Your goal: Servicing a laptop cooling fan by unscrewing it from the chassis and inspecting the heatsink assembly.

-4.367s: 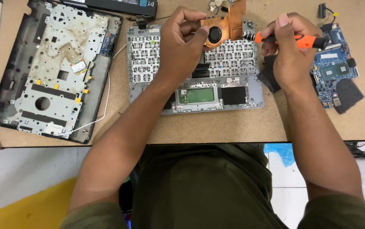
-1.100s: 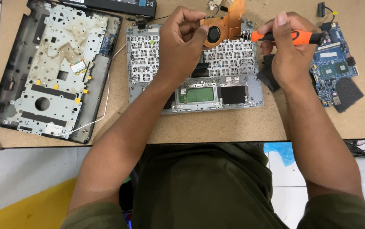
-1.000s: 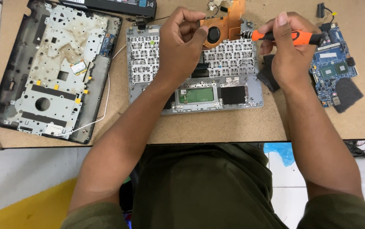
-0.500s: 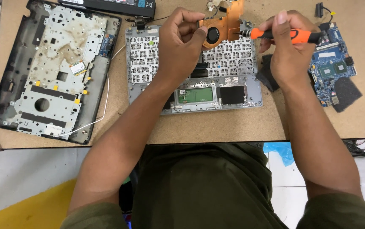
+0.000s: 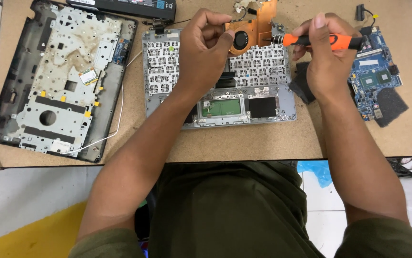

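Note:
My left hand grips a copper-coloured cooling fan and heat pipe assembly, holding it up over the far edge of the grey laptop palmrest with its keyboard underside showing. My right hand is closed around an orange-and-black screwdriver held level, its tip pointing left against the right side of the fan assembly. Both forearms reach across the brown table.
A dark laptop bottom case with a metal frame lies at the left, a white wire trailing from it. A blue motherboard sits at the right, a black battery at the far edge. A small connector lies far right.
Both hands and the fan assembly have stayed almost in place; the screwdriver has shifted slightly up against the fan's right side.

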